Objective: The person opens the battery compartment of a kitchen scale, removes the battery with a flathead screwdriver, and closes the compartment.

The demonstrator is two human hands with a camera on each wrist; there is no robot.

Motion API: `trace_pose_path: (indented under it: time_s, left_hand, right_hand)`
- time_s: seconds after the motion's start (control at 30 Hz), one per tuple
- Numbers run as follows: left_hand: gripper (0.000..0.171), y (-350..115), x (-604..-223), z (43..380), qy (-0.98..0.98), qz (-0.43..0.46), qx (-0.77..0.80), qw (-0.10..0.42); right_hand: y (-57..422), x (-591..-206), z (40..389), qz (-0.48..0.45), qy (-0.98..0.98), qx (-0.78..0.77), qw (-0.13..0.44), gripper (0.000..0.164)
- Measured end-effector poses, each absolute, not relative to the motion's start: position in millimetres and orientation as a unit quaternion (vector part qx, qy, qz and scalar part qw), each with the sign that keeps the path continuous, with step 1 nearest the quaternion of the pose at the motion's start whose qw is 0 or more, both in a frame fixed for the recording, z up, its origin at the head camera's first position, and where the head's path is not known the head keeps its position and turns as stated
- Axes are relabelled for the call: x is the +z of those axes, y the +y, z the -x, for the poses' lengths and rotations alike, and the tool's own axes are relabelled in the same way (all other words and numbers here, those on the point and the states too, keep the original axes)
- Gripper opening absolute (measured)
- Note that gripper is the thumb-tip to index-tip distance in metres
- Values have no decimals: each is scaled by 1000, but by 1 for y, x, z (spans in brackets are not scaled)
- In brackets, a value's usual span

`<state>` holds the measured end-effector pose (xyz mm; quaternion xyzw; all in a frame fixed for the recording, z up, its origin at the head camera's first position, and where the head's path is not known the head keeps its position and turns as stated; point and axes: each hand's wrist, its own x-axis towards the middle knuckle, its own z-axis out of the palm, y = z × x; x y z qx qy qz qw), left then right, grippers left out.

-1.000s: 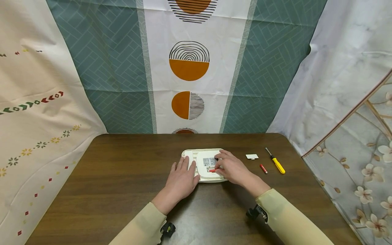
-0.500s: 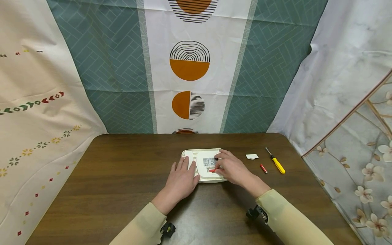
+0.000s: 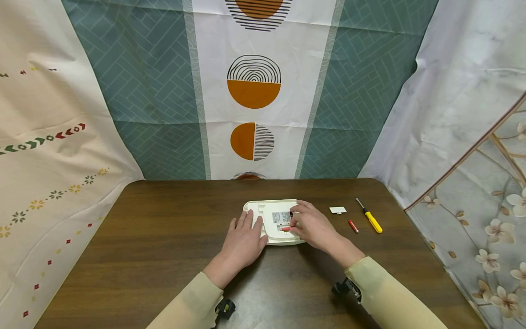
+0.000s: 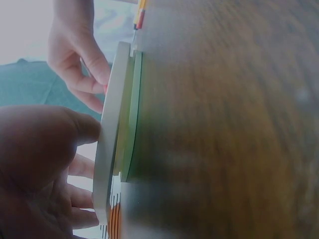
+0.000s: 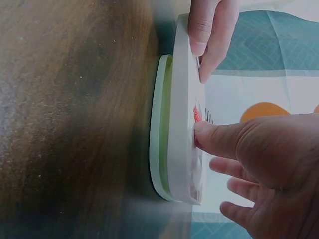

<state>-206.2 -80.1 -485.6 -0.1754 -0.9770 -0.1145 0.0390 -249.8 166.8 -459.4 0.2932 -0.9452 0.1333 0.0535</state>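
A flat white plastic device [image 3: 269, 219] with rounded corners lies on the table, a printed label and an opened battery slot facing up. In the wrist views a thinner greenish-white plate [image 5: 160, 124] shows beneath its body. My left hand [image 3: 243, 240] rests with fairly straight fingers on the left part of the device, thumb at its near edge. My right hand [image 3: 313, 224] is over the right part. Its thumb and index finger pinch the right end of a red battery [image 3: 285, 229] at the slot. How deep the battery sits is hidden by the fingers.
To the right on the brown wooden table [image 3: 164, 256] lie a small white battery cover [image 3: 338, 210], a second red battery [image 3: 353, 226] and a screwdriver [image 3: 373, 221] with a yellow handle. Patterned cloths [image 3: 255, 137] hang behind and at both sides.
My right hand has shifted very slightly to the right along with the battery end. My left hand and the device stay where they were.
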Motion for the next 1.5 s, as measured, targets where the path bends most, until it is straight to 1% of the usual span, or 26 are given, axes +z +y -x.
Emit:
trace_pose_path:
  time_s: [0.13, 0.37, 0.53, 0.73, 0.87, 1.23, 1.5]
  left_hand:
    - [60, -80, -486, 206, -977, 176, -116, 43]
    - [58, -81, -487, 207, -975, 180, -118, 52]
    - [58, -82, -486, 207, -974, 182, -120, 54]
    - [59, -82, -486, 208, -976, 179, -120, 45]
    - [58, -82, -485, 207, -974, 182, -123, 50]
    - [59, -83, -487, 209, -974, 182, -121, 49]
    - [59, -83, -487, 208, -975, 181, -122, 44]
  right_hand:
    - [168, -460, 247, -288, -946, 134, 68, 14]
    - [174, -462, 243, -286, -943, 137, 98, 13]
    - [180, -463, 240, -279, -942, 138, 124, 17]
    - [184, -458, 234, -258, -947, 136, 136, 17]
    - [187, -456, 231, -250, -946, 141, 148, 19]
    - [199, -455, 227, -218, -952, 155, 150, 13]
    - [209, -456, 223, -200, -950, 165, 173, 11]
